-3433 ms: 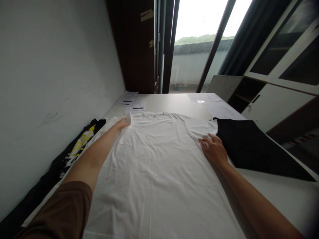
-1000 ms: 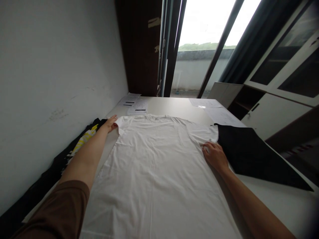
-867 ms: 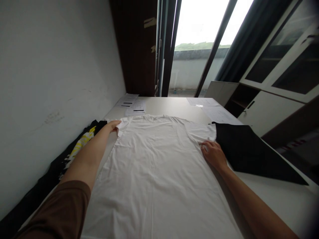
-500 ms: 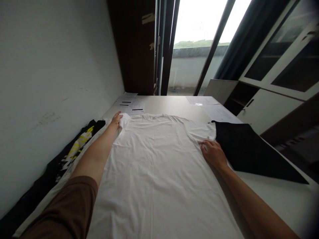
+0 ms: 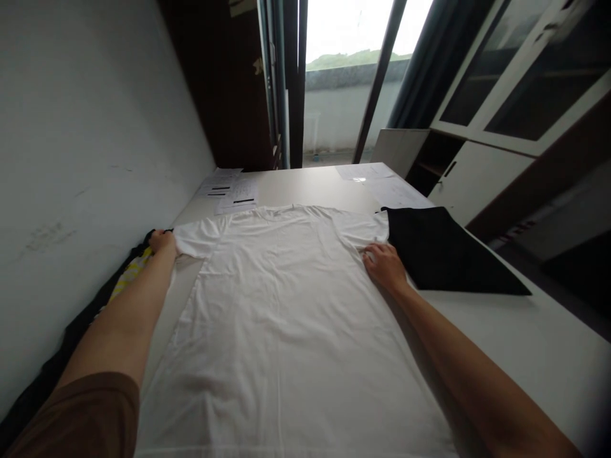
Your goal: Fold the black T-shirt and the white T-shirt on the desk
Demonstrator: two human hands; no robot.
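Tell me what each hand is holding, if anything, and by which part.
The left hand holds the white T-shirt by the outer end of one sleeve. The right hand touches it just below the other sleeve; whether it grips cannot be told.

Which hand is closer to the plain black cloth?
Right. The right hand is at the edge of the white shirt, close beside the plain black cloth; the left hand is across the shirt, by the opposite sleeve.

Across the centre and bottom of the frame, we see a shirt (image 5: 286,305) of thin, matt, creased cloth. Beyond it, the table (image 5: 286,184) looks smooth and faintly glossy. We find a glass window (image 5: 334,117) up top and a matt, scuffed wall (image 5: 90,127) far left.
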